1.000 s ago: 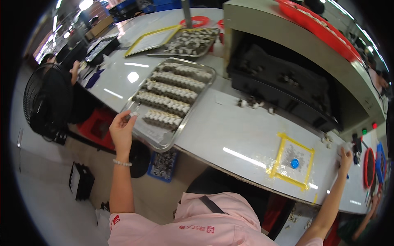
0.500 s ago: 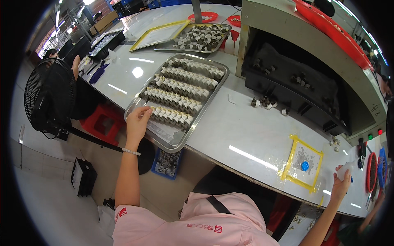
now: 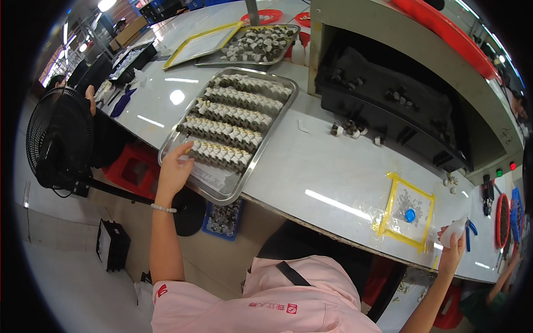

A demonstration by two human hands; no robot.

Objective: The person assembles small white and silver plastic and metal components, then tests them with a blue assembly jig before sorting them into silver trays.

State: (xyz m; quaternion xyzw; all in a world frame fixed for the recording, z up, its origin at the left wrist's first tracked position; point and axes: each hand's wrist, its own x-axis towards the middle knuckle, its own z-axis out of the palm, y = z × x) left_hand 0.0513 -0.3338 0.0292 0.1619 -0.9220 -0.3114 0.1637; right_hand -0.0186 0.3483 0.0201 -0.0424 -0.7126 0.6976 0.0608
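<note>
My left hand is at the left end of the nearest row of small parts in a metal tray. Its thumb and index finger are apart; whether they touch the end part is too small to tell. The parts are dark with white tops carrying yellowish bits, standing in several slanted rows. White paper lies in the tray's near end. At the far right, my right hand is closed round a translucent white squeeze bottle, held tilted above the table. Blue-handled pliers lie just beyond it.
A yellow-taped sheet bears a blue cap. Loose parts lie before a black bin inside a grey machine housing. Behind stands another tray heaped with parts. A black fan is at left.
My right hand has shifted left with the bottle, which now tilts differently, and more of the pliers shows. My left hand stays by the row's end, its fingers a little further apart.
</note>
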